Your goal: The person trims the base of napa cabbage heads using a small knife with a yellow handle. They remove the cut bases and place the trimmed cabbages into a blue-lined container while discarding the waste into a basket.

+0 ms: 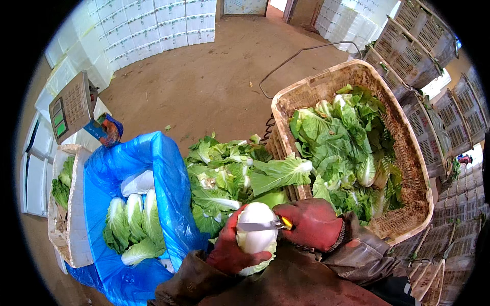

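Observation:
My left hand (235, 244), in a red glove, grips a napa cabbage (257, 244) low in front of my body, its white stem end turned up. In my right hand (312, 223), gloved too, is a knife (255, 226) with a yellow handle part; its blade lies across the cabbage's white base. A cut leaf (285, 174) rests just beyond the cabbage, reaching over the crate's near-left edge. At the left, several trimmed cabbages (134, 218) lie side by side in a box lined with blue plastic film (170, 191), beside a white wrapped item (138, 183).
A dirty plastic crate (415, 160) holding leaves stands at the right. Loose leaves (218, 172) are heaped between box and crate. A digital scale (72, 107) stands upper left, above a foam box (74, 229). Stacked crates (409, 49) line the right; white foam boxes (153, 23) stand behind.

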The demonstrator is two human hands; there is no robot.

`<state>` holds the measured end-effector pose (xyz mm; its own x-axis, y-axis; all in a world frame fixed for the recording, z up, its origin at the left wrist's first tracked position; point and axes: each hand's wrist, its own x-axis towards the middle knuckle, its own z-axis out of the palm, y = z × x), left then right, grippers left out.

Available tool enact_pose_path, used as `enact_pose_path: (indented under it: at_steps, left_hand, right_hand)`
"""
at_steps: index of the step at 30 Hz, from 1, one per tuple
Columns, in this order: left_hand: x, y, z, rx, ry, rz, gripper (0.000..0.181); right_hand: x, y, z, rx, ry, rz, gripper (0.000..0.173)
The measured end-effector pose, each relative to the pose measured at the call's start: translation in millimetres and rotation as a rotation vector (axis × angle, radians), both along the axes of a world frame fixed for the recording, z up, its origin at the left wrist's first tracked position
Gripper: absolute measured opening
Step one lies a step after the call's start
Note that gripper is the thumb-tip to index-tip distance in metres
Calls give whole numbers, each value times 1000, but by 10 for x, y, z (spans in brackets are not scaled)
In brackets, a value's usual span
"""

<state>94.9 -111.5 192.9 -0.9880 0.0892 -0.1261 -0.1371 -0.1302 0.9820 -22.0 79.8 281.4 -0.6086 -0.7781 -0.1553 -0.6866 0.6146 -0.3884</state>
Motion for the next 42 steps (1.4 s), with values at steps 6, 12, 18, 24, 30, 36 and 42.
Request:
enact_pose_path:
  at_steps: [6, 12, 18, 24, 30, 36, 42]
  left_hand:
    - [-129, 52, 141, -228, 289, 35, 114]
    - [-462, -518, -180, 451, -139, -237, 102]
    - [-577, -19, -15, 162, 34, 86, 103]
    - [-551, -319, 220, 353, 62, 3, 84]
    - [-370, -569, -16, 740, -182, 195, 67]
    - [-736, -57, 350, -131, -38, 71, 51]
    - [-870, -474, 379, -694, -29, 58, 95]
  right_hand:
    - [-290, 417, -939, -185, -582, -430, 38]
    - [90, -67, -472, -964, -1166, -213, 77]
    - [-146, -38, -401, -630, -420, -336, 67]
    - [-259, -190, 3, -518, -504, -299, 56]
    - [-272, 618, -268, -514, -595, -469, 59]
    - [-195, 222, -941, -1150, -1175, -437, 83]
    - [-260, 422, -1427, -1344, -1293, -431, 85]
